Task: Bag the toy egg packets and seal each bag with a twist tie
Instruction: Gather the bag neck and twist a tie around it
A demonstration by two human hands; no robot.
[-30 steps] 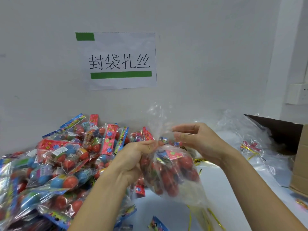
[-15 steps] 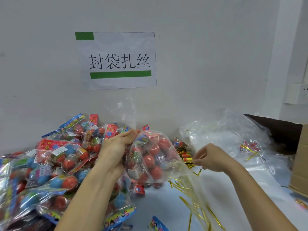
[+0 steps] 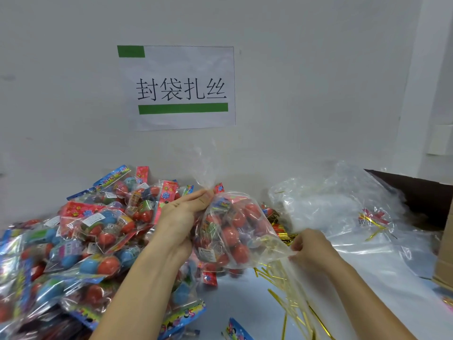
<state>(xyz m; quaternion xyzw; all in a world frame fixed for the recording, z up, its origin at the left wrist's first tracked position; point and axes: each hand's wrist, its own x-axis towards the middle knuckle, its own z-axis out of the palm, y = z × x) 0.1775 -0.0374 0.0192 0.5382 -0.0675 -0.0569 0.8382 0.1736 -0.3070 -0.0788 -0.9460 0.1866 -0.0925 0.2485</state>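
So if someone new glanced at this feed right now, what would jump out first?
Probably the clear bag of red toy eggs held up mid-frame, its neck gripped by the left hand. Next, the big heap of colourful egg packets against the wall on the left, and the paper sign with green bars above. The right hand reaches into gold twist ties beside the bag.

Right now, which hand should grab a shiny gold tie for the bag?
Probably the right hand: it sits beside the loose gold foil twist ties on the table. The left hand is busy pinching the gathered neck of the clear plastic bag of red toy eggs.
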